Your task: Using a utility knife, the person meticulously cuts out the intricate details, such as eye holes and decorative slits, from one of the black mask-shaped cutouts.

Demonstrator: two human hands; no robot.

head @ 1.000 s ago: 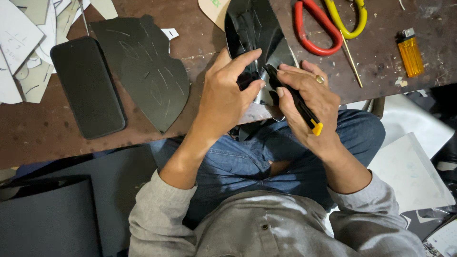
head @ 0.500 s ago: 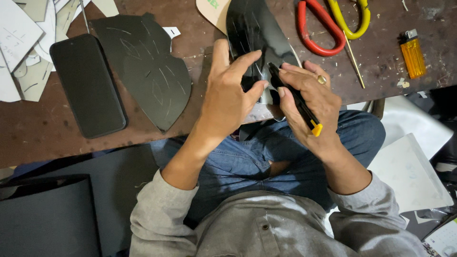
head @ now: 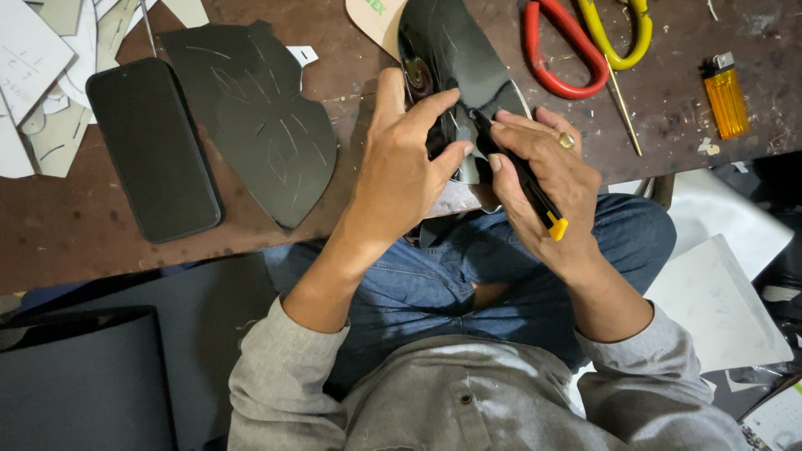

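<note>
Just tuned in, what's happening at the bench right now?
A seated person is cutting a glossy black sheet at the edge of a brown table. The left hand presses the sheet down while the right hand grips a black craft knife with a yellow end, tip on the sheet. Another cut black piece, a dark phone, red and yellow scissors and an orange lighter lie on the table.
</note>
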